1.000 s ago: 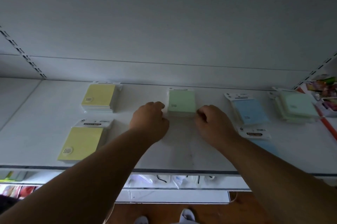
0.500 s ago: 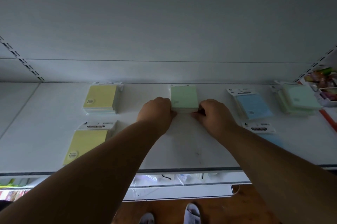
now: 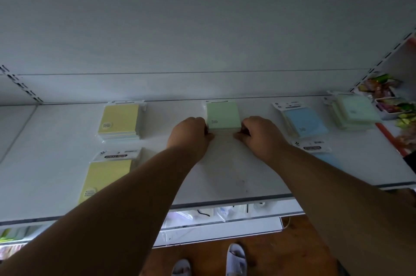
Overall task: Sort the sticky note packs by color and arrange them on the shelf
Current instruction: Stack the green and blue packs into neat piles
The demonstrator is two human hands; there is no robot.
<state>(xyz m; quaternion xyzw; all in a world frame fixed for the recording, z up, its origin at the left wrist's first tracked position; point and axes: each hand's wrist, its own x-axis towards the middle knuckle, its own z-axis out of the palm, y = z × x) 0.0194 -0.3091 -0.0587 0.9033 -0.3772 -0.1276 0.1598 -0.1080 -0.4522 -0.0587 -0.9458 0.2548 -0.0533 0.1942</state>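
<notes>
While both of my hands press in on the green stack (image 3: 222, 115) at the middle of the shelf's back edge, I judge the sort well along but not finished. My left hand (image 3: 191, 134) has curled fingers against the stack's left side, and my right hand (image 3: 258, 133) has curled fingers against its right side; I cannot tell whether either truly grips it or only squares it up. The stack rests flat on the shelf (image 3: 225, 174).

Yellow looks settled: one yellow stack (image 3: 120, 119) lies toward the back left, and a yellow pack (image 3: 108, 176) lies nearer the front left edge. Blue looks grouped too, with a blue stack (image 3: 304, 121) toward the back right and a blue pack (image 3: 319, 152) just in front of it, partly hidden by my right arm. What remains, I think, is the second green pile (image 3: 353, 113) at the back right corner, well apart from the one between my hands; those two greens should be joined.
</notes>
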